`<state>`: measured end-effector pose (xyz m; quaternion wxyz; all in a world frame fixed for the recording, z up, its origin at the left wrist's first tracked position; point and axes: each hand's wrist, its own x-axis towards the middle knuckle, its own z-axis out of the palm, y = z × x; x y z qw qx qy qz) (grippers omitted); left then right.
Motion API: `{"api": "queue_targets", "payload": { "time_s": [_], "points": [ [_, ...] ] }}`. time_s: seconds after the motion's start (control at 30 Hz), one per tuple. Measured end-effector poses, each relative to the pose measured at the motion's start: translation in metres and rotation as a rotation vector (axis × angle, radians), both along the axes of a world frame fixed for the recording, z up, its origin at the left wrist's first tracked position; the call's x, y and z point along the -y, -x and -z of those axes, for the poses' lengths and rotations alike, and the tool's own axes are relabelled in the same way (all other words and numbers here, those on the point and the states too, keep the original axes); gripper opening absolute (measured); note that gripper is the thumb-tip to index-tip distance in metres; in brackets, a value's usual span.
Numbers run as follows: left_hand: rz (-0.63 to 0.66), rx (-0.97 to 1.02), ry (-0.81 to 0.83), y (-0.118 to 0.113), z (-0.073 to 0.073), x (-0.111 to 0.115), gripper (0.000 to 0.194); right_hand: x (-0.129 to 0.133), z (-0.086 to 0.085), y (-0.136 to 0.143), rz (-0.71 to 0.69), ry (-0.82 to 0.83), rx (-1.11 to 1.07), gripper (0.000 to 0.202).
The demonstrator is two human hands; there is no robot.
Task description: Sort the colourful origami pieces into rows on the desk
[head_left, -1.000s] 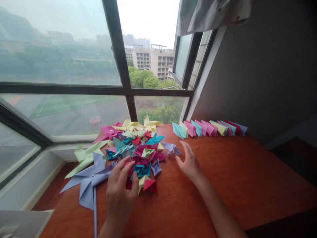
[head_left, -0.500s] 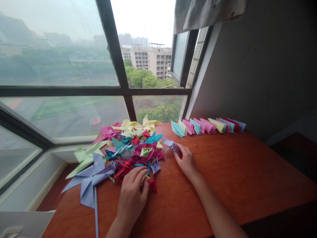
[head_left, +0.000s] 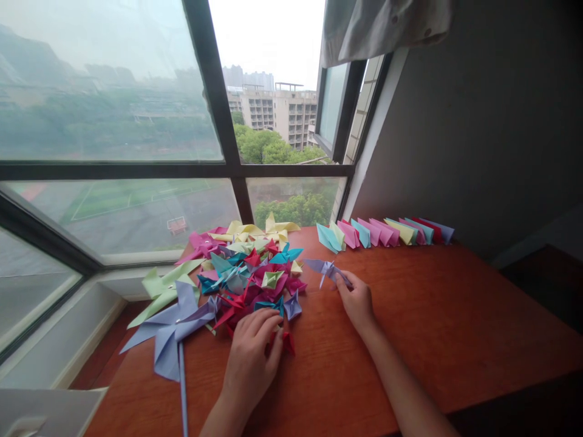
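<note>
A purple folded paper crane (head_left: 327, 269) is pinched at one end by my right hand (head_left: 356, 301), just right of the pile. My left hand (head_left: 255, 340) lies at the near edge of the pile, fingers curled together. Part of a pale folded paper shows between its thumb and fingers, but most is hidden. A red paper piece (head_left: 288, 343) pokes out beside that thumb, and a small purple folded piece (head_left: 292, 305) sits beyond the fingertips. The heap of folded paper pieces (head_left: 248, 285) is mostly magenta, red, teal and pale green.
A large purple pinwheel (head_left: 168, 331) on a stick lies left of the heap, near a pale green pinwheel (head_left: 166, 288). Yellow pinwheels (head_left: 280, 227) lie behind. Several folded papers (head_left: 382, 232) stand in a row along the back of the wooden table (head_left: 437, 321), by the window.
My right hand has moved a little right and drawn the purple crane away from the heap. The left hand stays at the heap's near edge.
</note>
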<state>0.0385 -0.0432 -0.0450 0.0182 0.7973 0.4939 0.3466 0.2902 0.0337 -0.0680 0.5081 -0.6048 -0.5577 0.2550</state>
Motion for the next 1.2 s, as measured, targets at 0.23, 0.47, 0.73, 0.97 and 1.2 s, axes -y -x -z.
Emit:
{"api": "queue_targets", "payload": {
  "time_s": [0.23, 0.47, 0.73, 0.97, 1.2],
  "points": [
    [0.133, -0.159, 0.013, -0.009, -0.003, 0.001, 0.039, -0.010, -0.057, 0.057, -0.320, -0.012, -0.269, 0.026],
    [0.061, -0.211, -0.057, -0.011, -0.001, 0.001, 0.033, -0.033, -0.067, 0.099, -0.599, -0.061, -0.283, 0.039],
    [-0.012, -0.227, -0.094, -0.009, 0.002, -0.003, 0.034, -0.025, -0.012, 0.014, -0.234, -0.036, -0.155, 0.032],
    [0.011, -0.166, -0.070, -0.019, -0.005, 0.000, 0.034, -0.025, 0.022, -0.065, -0.016, 0.010, -0.101, 0.033],
    [0.155, 0.050, 0.076, -0.082, -0.032, 0.001, 0.032, -0.055, 0.025, -0.086, 0.116, -0.105, 0.110, 0.032]
  ]
}}
